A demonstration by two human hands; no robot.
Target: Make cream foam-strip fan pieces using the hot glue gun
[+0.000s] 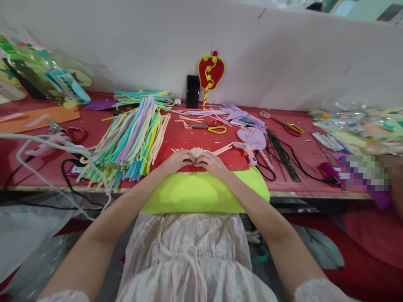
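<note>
My left hand (179,161) and my right hand (212,163) meet in front of me at the table's near side, fingers bent inward. Between them they pinch a small cream piece of pipe cleaners (197,151), with straight cream ends sticking out left and right. The fingers hide its lower part. Under the hands lies a red sheet (234,161), and a yellow-green sheet (201,193) hangs over the table edge. A big bundle of colourful pipe cleaners (132,138) lies left of my left hand. Nearest my right hand is a pink glue gun (248,152).
Yellow-handled pliers (215,127) lie beyond the hands. Purple pipe cleaners (242,115), a phone (192,92) and a red fan-shaped ornament (211,72) stand or lie farther back. Cables and another glue gun (47,147) are left. At right sits another person's blurred arm (396,180).
</note>
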